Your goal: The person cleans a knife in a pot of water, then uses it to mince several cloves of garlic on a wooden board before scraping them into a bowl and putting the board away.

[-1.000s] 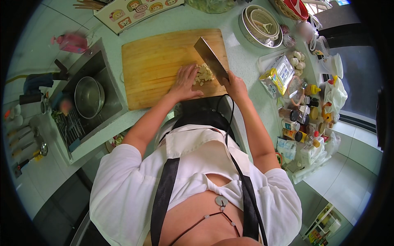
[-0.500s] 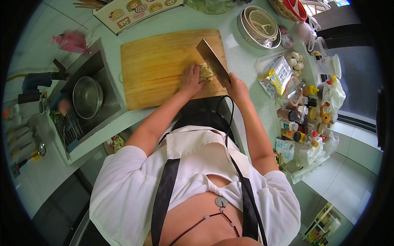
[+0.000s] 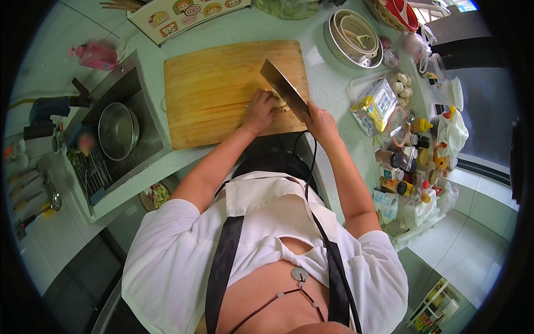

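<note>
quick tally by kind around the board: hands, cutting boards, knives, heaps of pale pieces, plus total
Hands: 2 (left hand, right hand)
Cutting board: 1
Broad-bladed knife: 1
Heap of pale pieces: 1
Total: 5

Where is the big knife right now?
In the head view, the knife is in the right hand, over the right side of the cutting board, beside the left hand.

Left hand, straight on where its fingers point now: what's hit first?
The left hand would likely meet the pale chopped pieces first, then the cleaver just beyond; depth between them is unclear.
</note>
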Available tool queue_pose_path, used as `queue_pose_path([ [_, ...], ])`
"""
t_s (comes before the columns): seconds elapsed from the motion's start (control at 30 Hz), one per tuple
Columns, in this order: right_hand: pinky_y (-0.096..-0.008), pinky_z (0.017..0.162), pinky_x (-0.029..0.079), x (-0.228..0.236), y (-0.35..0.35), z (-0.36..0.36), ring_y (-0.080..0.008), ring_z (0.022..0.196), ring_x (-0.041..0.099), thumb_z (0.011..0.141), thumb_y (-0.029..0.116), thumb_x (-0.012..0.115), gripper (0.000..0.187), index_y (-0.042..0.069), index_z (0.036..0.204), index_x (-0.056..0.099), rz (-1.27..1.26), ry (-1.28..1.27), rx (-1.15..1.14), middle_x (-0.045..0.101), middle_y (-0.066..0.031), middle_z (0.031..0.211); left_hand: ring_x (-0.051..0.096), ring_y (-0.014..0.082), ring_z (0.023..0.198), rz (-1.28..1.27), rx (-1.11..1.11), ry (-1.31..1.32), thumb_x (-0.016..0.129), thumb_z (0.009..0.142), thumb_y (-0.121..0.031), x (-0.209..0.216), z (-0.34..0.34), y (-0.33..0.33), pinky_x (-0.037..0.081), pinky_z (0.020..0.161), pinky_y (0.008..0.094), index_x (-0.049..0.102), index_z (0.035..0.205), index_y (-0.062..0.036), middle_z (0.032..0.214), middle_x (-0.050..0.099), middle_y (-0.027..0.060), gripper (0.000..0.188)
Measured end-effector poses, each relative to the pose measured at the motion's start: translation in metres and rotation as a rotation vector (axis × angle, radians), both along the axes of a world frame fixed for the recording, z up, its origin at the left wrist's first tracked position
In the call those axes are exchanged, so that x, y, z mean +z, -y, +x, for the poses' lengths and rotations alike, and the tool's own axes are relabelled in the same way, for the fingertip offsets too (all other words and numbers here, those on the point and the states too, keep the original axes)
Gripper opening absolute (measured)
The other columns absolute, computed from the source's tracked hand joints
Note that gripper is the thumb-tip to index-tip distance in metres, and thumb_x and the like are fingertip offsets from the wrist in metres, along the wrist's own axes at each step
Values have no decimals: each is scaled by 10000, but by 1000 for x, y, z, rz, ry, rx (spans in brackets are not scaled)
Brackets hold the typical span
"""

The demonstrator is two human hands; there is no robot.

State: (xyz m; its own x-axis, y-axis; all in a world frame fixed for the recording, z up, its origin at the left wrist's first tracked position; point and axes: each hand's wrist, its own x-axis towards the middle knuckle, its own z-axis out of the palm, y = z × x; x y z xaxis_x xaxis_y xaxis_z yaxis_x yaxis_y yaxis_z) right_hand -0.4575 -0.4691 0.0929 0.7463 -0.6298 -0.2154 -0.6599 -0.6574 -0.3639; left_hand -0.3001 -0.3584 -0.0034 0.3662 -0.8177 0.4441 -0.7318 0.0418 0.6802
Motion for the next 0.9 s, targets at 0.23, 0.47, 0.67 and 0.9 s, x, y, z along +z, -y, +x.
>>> queue_pose_path([
  [0.23,-492,661,455,-3,-2,14,-402,777,585,838,189,510,178,42,928,467,11,-57,6,610,-220,769,470,344,977,2,-3,0,645,662,-64,0,1,-1,418,845,405,574,926,-59,998,530,126,273],
  [0.47,-488,638,455,-27,-4,25,-400,749,585,835,190,539,194,49,942,459,-13,-5,-38,609,-211,752,486,337,951,-8,5,-19,640,663,-59,-3,-2,-2,427,835,403,587,911,-55,985,538,120,253],
  [0.67,-496,592,445,-35,-3,8,-407,699,580,849,223,531,196,63,938,462,-37,198,5,604,-200,727,477,341,985,-6,34,6,644,672,-70,-5,1,-3,418,867,412,585,924,-51,1019,540,123,260],
  [0.9,-481,560,452,0,-7,13,-380,666,590,872,191,467,127,94,954,461,-94,-44,81,604,-174,719,475,348,994,-25,29,-44,644,683,-79,-10,0,-1,411,874,425,573,942,-55,1034,542,125,270],
])
